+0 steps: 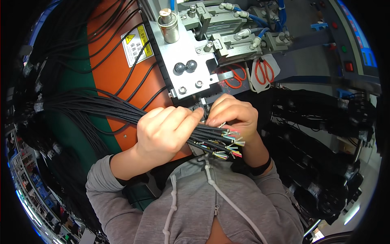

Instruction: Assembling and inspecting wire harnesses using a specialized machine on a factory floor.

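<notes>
A thick bundle of black cables (pixel 118 109) runs in from the left and passes under my left hand (pixel 164 131), whose fingers are wrapped round it. Past that hand the bundle's cut ends fan out, with thin multicoloured wires (pixel 232 143) sticking from the black sleeves. My right hand (pixel 236 116) is bent inward just above these ends, its fingers pinched together; what sits between them is hidden. Both hands' fingertips meet at a small dark clamp (pixel 200 109) at the front of the metal machine (pixel 183 53).
Orange-handled scissors (pixel 263 72) lie beside the machine, with blue air tubes (pixel 258 19) above. Loose black cables cross the orange surface (pixel 106 30) and a warning label (pixel 137 45). More black cable bundles (pixel 321 112) hang at the right.
</notes>
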`<move>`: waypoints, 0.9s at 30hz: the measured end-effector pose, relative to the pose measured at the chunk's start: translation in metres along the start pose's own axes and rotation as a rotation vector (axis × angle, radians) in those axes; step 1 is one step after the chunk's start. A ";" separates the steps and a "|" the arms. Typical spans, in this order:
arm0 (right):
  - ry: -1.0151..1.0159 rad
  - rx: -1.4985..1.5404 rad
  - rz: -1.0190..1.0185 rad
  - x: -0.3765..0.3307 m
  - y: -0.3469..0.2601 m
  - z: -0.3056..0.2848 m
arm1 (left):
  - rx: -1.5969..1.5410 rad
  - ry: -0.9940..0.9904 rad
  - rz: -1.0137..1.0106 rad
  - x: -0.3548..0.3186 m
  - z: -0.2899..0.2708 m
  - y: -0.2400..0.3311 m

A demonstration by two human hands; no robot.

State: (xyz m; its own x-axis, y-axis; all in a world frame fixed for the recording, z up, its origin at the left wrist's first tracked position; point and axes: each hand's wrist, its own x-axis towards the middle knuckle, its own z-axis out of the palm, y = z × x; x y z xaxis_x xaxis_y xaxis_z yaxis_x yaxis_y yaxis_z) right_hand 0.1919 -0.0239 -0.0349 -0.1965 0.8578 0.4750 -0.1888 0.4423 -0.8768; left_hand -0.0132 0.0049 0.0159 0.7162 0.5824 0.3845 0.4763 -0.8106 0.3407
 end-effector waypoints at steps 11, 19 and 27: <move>0.219 0.105 0.097 -0.001 -0.006 0.013 | -0.064 0.256 0.106 0.007 -0.006 0.000; 0.438 0.136 0.048 0.014 -0.019 0.038 | -0.146 0.292 0.081 0.007 -0.001 -0.002; 0.339 -0.076 0.140 0.017 -0.022 0.022 | -0.048 0.211 0.051 0.006 0.000 0.001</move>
State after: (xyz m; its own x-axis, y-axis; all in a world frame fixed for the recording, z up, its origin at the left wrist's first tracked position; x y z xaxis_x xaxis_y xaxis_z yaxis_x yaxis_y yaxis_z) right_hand 0.1711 -0.0245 -0.0055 0.1168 0.9437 0.3096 -0.1081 0.3219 -0.9406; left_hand -0.0088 0.0080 0.0188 0.6134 0.5447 0.5718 0.4135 -0.8384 0.3551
